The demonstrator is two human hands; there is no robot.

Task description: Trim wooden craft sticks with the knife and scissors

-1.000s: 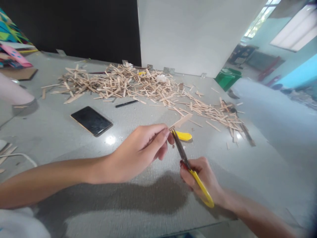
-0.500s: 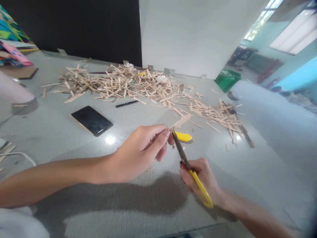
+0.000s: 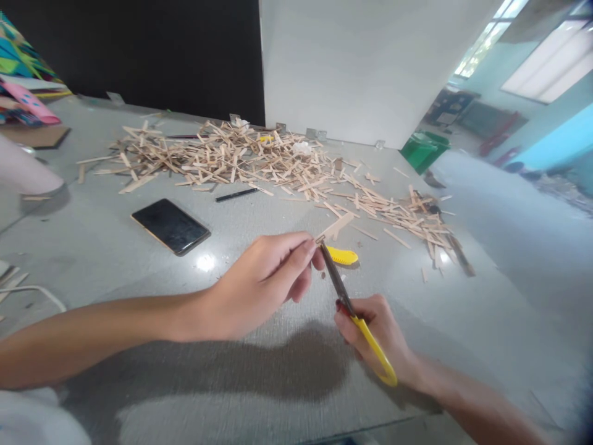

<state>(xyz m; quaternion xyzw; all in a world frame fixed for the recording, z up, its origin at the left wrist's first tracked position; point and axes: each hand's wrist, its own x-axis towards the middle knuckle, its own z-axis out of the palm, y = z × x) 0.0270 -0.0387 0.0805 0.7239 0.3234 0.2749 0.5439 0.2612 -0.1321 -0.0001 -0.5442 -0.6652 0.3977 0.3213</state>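
Between the thumb and fingers of my left hand (image 3: 278,272) is pinched a flat wooden stick (image 3: 339,227), its far end pointing up and to the right. My right hand (image 3: 377,337) is closed round the yellow handle of a pair of scissors (image 3: 336,278). The scissor tips meet the stick right beside my left fingertips; whether they have cut into it is too small to tell. Just beyond the blades a yellow utility knife (image 3: 341,255) lies on the grey table, partly hidden behind my left fingers and the scissors.
A wide heap of wooden sticks (image 3: 222,154) spreads along the back, trailing rightward. A phone (image 3: 171,225) and a black pen (image 3: 236,194) lie left of centre. Behind stands a black and white panel (image 3: 352,68). A green bin (image 3: 424,151) stands beyond the table.
Both hands stay almost in place. The stick has tilted very slightly at the scissor tips; the whole view has shifted by a few pixels.
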